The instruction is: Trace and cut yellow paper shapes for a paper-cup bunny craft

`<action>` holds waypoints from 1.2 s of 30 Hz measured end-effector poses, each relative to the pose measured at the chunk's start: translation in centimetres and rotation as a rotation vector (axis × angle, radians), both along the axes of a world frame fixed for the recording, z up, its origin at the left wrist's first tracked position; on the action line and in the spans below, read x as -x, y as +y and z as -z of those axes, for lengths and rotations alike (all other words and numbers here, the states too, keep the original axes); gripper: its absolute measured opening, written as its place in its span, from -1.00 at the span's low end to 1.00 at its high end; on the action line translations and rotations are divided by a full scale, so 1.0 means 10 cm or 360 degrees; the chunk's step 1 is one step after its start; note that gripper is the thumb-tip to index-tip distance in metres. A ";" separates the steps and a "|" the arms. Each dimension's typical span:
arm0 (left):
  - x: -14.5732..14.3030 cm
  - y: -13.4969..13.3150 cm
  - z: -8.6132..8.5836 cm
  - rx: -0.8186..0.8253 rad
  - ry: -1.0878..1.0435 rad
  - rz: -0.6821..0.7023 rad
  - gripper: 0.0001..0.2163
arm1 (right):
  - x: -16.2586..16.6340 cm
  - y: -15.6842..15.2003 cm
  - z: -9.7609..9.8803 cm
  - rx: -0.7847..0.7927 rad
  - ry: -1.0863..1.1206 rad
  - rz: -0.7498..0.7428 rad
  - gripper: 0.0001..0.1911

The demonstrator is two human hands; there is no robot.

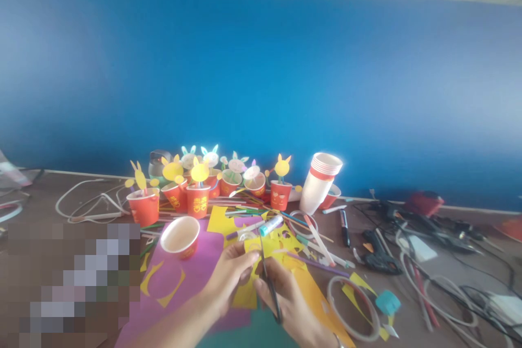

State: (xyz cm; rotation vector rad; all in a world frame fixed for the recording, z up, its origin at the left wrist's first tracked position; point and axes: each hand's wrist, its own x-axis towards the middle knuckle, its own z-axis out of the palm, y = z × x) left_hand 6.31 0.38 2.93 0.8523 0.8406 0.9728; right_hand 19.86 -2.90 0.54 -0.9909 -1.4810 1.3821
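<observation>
My left hand [228,272] is closed, thumb and fingers pinching a piece of yellow paper [253,245]. Black-handled scissors [272,293] are in my right hand [287,289], their blades pointing away from me beside the paper. How far the blades are apart is hard to make out. Beneath both hands lie sheets of purple paper [206,261], yellow paper with holes cut in it, and green paper [248,331]. An open red paper cup [188,252] stands left of my hands on the purple sheet. A glue stick [271,225] lies just beyond my fingers.
Red cups with paper animal figures [199,171] line the back, before a blue partition [244,65]. A leaning stack of white cups [321,182] stands right of them. Farther right lie a marker [345,228], a black glue gun [381,255], tape and tangled cables [448,304].
</observation>
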 end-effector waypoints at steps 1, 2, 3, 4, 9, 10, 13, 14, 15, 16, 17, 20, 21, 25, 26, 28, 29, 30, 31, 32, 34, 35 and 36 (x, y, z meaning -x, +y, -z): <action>0.00 -0.01 0.00 0.0002 -0.0003 -0.0002 -0.81 | 0.00 0.00 -0.01 -0.0005 -0.0016 0.0008 -0.75; 0.00 -0.01 0.00 0.0003 -0.0007 -0.0003 -0.80 | 0.01 0.00 -0.02 -0.0008 -0.0039 0.0015 -0.74; 0.00 -0.01 0.00 0.0004 -0.0010 -0.0001 -0.80 | 0.01 0.00 -0.03 -0.0012 -0.0062 0.0021 -0.73; 0.00 -0.02 0.00 0.0005 -0.0012 -0.0001 -0.79 | 0.01 0.00 -0.04 -0.0017 -0.0081 0.0024 -0.72; 0.01 0.00 0.00 -0.0006 -0.0024 0.0017 -0.79 | 0.00 0.00 -0.06 -0.0055 -0.0069 0.0035 -0.73; 0.02 0.01 0.00 -0.0010 -0.0024 0.0024 -0.79 | 0.01 0.00 -0.07 -0.0056 -0.0056 0.0040 -0.74; 0.02 0.02 0.01 -0.0005 -0.0012 0.0025 -0.79 | 0.01 0.01 -0.09 -0.0069 -0.0035 0.0053 -0.75; 0.02 0.03 0.01 -0.0002 -0.0005 0.0019 -0.79 | 0.01 0.01 -0.09 -0.0074 -0.0043 0.0062 -0.75; 0.02 0.03 0.01 -0.0002 0.0000 0.0013 -0.79 | 0.01 0.01 -0.09 -0.0078 -0.0056 0.0072 -0.74; 0.03 0.03 0.01 0.0000 0.0002 0.0008 -0.80 | 0.01 0.01 -0.09 -0.0078 -0.0071 0.0083 -0.74; 0.03 0.03 0.01 0.0002 0.0005 0.0007 -0.80 | 0.01 0.01 -0.08 -0.0077 -0.0084 0.0092 -0.74; 0.03 0.04 0.01 0.0005 0.0017 0.0008 -0.82 | 0.00 0.02 -0.06 -0.0076 -0.0100 0.0110 -0.73; 0.03 0.05 0.01 0.0003 0.0021 0.0007 -0.82 | 0.00 0.02 -0.06 -0.0076 -0.0101 0.0110 -0.72; 0.04 0.06 0.01 -0.0008 0.0015 0.0005 -0.82 | 0.00 0.02 -0.06 -0.0048 -0.0098 0.0101 -0.70; 0.05 0.06 0.01 -0.0008 0.0011 0.0005 -0.81 | 0.00 0.03 -0.06 -0.0041 -0.0091 0.0102 -0.69; 0.05 0.06 0.01 -0.0006 0.0003 0.0007 -0.81 | 0.00 0.03 -0.05 -0.0033 -0.0076 0.0103 -0.68; 0.05 0.06 0.01 -0.0004 -0.0001 0.0009 -0.81 | -0.01 0.04 -0.04 -0.0033 -0.0071 0.0101 -0.68; 0.05 0.06 0.01 -0.0002 -0.0003 0.0012 -0.81 | -0.01 0.04 -0.04 -0.0033 -0.0071 0.0098 -0.68; 0.05 0.06 0.01 0.0000 -0.0004 0.0012 -0.81 | -0.01 0.04 -0.03 -0.0030 -0.0072 0.0093 -0.68; 0.05 0.06 0.02 0.0001 -0.0005 0.0010 -0.81 | -0.01 0.05 -0.03 -0.0025 -0.0073 0.0091 -0.68; 0.04 0.05 0.02 -0.0001 -0.0005 -0.0006 -0.82 | -0.02 0.05 -0.04 -0.0007 -0.0075 0.0093 -0.68; 0.04 0.05 0.02 -0.0002 -0.0004 -0.0016 -0.82 | -0.02 0.05 -0.04 -0.0002 -0.0073 0.0094 -0.68; 0.04 0.05 0.02 -0.0001 -0.0002 -0.0027 -0.82 | -0.02 0.05 -0.04 -0.0003 -0.0067 0.0095 -0.68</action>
